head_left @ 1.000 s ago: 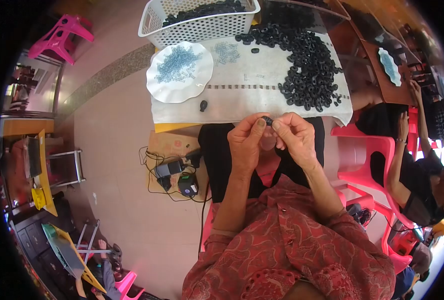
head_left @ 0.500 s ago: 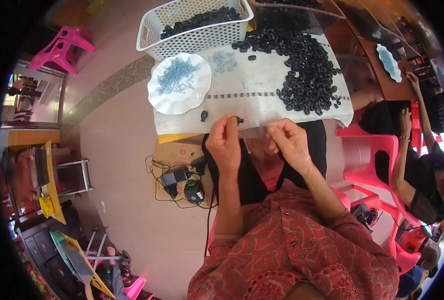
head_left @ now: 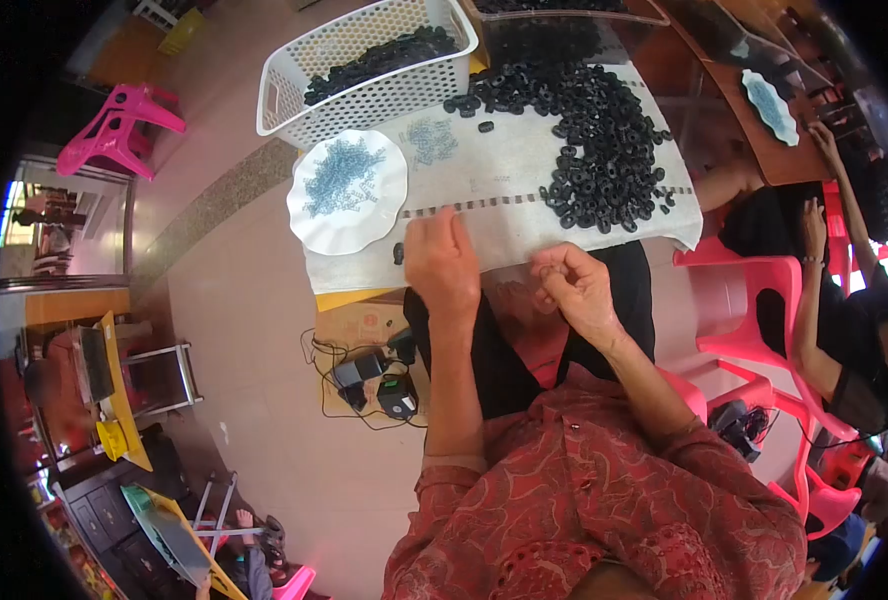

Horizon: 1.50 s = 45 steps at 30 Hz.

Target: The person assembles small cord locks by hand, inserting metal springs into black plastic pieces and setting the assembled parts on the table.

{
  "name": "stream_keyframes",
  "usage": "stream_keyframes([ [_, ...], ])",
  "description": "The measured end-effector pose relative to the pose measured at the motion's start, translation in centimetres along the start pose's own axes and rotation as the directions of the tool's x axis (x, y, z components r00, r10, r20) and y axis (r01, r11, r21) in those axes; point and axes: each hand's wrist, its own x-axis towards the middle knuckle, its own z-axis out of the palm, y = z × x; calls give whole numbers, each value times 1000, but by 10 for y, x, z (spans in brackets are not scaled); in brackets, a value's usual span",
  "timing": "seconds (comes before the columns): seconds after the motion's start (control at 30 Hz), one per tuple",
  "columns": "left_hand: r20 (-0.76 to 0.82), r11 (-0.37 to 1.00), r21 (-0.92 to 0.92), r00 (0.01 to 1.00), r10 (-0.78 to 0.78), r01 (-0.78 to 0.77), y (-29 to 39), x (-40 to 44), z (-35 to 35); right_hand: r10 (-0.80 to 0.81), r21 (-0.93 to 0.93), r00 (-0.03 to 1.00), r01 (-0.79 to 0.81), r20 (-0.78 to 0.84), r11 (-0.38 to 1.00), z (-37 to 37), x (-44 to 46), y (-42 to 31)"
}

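My left hand (head_left: 444,262) is over the front edge of the white cloth, its fingers curled in. Whatever it holds is hidden behind the fingers. Beside it, partly covered, lies a small black ring-like piece (head_left: 399,253). My right hand (head_left: 576,290) hovers just off the cloth's edge above my lap, thumb and fingers pinched together; anything between them is too small to make out. On the right side of the cloth spreads a heap of black ring-like pieces (head_left: 604,150). A scalloped white plate (head_left: 384,215) with small clear-blue tube-like bits sits at the left.
A perforated white basket (head_left: 389,95) of black pieces stands at the back left. More clear-blue bits (head_left: 429,141) lie on the cloth (head_left: 504,225). Below the table, adapters and cables (head_left: 364,370) rest on cardboard. At right, another person sits on a pink chair (head_left: 754,300).
My left hand has turned and its fingers have curled, so the black piece at its fingertips no longer shows. My right hand stays pinched in nearly the same place. The view has shifted slightly.
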Motion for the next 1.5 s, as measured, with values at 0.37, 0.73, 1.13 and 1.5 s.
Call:
stream_keyframes([
  [0.37, 210, 985, 169, 976, -55, 19, 12, 25, 45, -7, -26, 1000, 7, -22, 1000, -22, 1, -4],
  [0.73, 366, 894, -435, 929, 64, 110, 43, -5, 11, -175, -139, 976, 158, -127, 978, -18, 13, -7],
  [1.13, 438, 822, -545, 892, 113, 163, 62, -16, 17, -59, -97, 985, 43, -163, 994, -33, 11, -9],
  [1.5, 395, 932, -362, 901, 178, -26, 53, 9, 38, 8, -37, 984, -15, -178, 999, -39, 12, -6],
])
